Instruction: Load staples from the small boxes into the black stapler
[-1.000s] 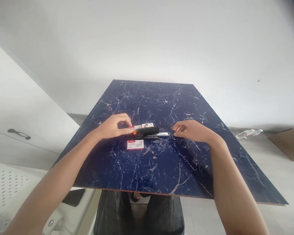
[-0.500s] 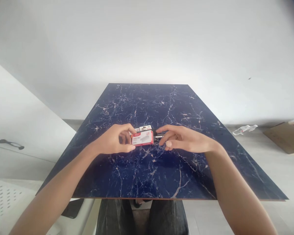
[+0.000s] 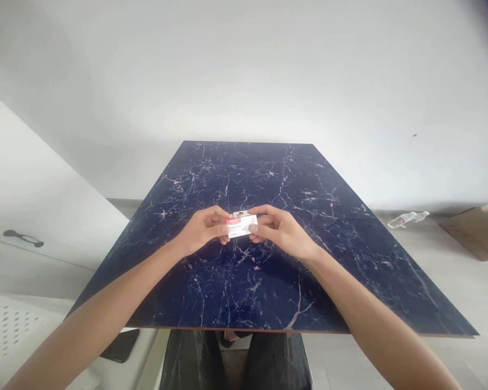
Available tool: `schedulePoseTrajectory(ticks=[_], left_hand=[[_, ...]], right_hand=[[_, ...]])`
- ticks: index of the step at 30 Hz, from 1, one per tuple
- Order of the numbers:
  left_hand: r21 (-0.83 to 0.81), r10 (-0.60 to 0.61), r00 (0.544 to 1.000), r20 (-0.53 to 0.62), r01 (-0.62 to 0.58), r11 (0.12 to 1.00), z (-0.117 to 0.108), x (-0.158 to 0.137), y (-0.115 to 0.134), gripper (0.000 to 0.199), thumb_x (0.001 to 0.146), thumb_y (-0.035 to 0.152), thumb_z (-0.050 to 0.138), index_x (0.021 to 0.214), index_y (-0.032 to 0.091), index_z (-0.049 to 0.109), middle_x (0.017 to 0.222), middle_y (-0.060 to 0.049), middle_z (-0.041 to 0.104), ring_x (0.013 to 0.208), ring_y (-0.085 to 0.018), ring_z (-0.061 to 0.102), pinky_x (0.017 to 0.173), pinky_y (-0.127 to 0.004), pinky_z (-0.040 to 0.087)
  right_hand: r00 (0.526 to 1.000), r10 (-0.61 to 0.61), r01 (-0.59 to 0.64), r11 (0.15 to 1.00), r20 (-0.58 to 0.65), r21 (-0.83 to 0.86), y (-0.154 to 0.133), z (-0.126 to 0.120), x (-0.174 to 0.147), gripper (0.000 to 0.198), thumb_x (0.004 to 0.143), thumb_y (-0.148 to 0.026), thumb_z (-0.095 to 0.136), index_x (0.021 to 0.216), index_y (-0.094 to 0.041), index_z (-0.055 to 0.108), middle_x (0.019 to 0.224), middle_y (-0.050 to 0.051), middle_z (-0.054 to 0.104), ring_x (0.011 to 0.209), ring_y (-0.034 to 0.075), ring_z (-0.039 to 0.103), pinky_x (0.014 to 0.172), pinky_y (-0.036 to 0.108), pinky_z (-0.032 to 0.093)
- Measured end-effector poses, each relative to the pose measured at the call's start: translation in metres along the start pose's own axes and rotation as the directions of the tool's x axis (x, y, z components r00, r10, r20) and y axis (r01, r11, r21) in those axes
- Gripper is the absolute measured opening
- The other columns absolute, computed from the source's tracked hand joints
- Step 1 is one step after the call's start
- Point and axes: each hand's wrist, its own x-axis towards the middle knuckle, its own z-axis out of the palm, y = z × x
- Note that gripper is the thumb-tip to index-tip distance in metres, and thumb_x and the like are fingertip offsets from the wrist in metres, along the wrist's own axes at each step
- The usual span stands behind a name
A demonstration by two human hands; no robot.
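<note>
A small red-and-white staples box (image 3: 241,226) is held up over the middle of the table, its printed front facing me. My left hand (image 3: 206,227) is closed on the box's left end, thumb in front. At its right end, my right hand (image 3: 277,230) is closed with the thumb pressed on the front and fingers behind. Just above the box's top edge shows part of a white piece with a black print (image 3: 240,214); the rest of it is hidden. Whatever lies behind the box and fingers cannot be made out.
The dark blue marble-patterned table (image 3: 244,292) stretches to the white wall. On the floor to the right lie a clear plastic bottle (image 3: 409,219) and a cardboard box (image 3: 474,233). A dark flat object (image 3: 121,345) rests on a white surface at lower left, below a cabinet handle (image 3: 23,238).
My right hand has moved left from beside the box and closed on its right end. The box has shifted slightly right. The black-and-metal item seen beside it is now hidden.
</note>
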Motion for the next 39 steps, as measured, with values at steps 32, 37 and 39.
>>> schedulePoseTrajectory(ticks=[32,37,39], left_hand=[[0.058,0.098,0.965,-0.245,-0.086,0.995,0.004,-0.002,0.002,0.024,0.084,0.036,0.079,0.101,0.019,0.072,0.099,-0.009,0.076,0.084,-0.022,0.072,0.063,-0.029,0.061],[0.085,0.161,0.963,-0.217,-0.145,0.986,0.004,-0.005,0.002,0.022,0.083,0.032,0.08,0.102,0.021,0.076,0.102,-0.009,0.075,0.088,-0.022,0.072,0.061,-0.028,0.061],[0.115,0.175,0.964,-0.201,-0.154,0.981,0.003,-0.006,0.002,0.023,0.083,0.032,0.08,0.102,0.021,0.077,0.104,-0.009,0.076,0.087,-0.022,0.072,0.061,-0.027,0.061]], right_hand=[[0.808,-0.58,0.334,0.591,-0.1,-0.734,-0.003,0.008,-0.008,0.023,0.097,-0.015,0.05,0.107,-0.023,0.069,0.12,0.009,0.07,0.103,0.023,0.071,0.082,0.037,0.061],[0.787,-0.617,0.354,0.455,-0.003,-0.817,-0.001,0.009,-0.008,0.013,0.096,-0.019,0.06,0.1,-0.022,0.072,0.121,0.009,0.069,0.1,0.022,0.071,0.084,0.037,0.06],[0.793,-0.609,0.355,0.412,0.036,-0.839,0.001,0.008,-0.007,0.012,0.097,-0.021,0.061,0.099,-0.022,0.073,0.119,0.008,0.07,0.095,0.021,0.072,0.082,0.036,0.06]])
